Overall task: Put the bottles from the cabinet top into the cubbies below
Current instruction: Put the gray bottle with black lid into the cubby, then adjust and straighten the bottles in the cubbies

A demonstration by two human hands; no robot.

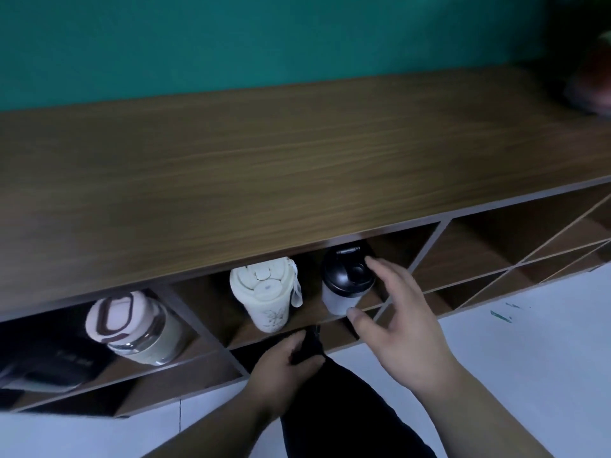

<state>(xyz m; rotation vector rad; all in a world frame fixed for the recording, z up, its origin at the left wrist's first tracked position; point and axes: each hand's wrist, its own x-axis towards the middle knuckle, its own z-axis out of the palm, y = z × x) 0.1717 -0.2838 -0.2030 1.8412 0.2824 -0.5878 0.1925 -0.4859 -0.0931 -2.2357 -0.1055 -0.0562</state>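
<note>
Three bottles stand in the top row of cubbies under the wooden cabinet top [297,153]. A glass bottle with a pink lid [132,325] is in the left cubby. A cream bottle [267,292] and a white bottle with a black lid [345,280] share the middle cubby. My right hand [396,312] is open just right of the black-lidded bottle, fingers spread, not gripping it. My left hand [284,361] is lower, fingers curled on a dark piece of fabric [310,345] at my leg.
Cubbies to the right [479,256] with diagonal dividers hold nothing visible. A dark object [56,361] lies in the far left cubby. A blurred plant pot [591,74] sits on the cabinet top at the right end. A white floor [529,358] lies below.
</note>
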